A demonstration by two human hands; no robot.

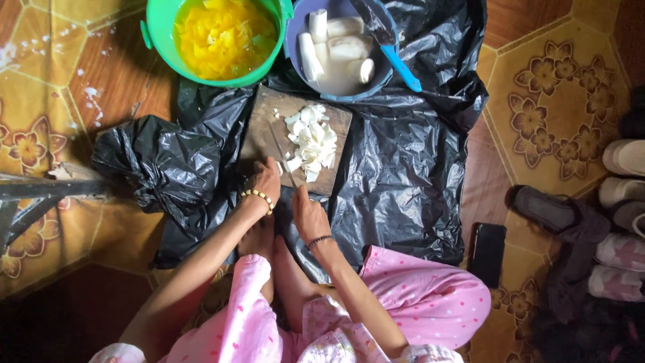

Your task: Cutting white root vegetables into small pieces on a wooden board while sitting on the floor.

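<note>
The right hand (310,214) is closed around a knife (282,153) whose blade lies over the wooden cutting board (267,114). The left hand (266,179) presses on the board's near edge. White cut pieces (312,140) are piled right of the blade. Farther off stand a green bucket (158,27) and a blue bowl (376,82).

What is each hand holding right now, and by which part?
The right hand holds a thin-bladed knife by its handle end, the grip hidden in the fist. The left hand rests on the brown wooden cutting board; whether it pins a piece cannot be told.
</note>
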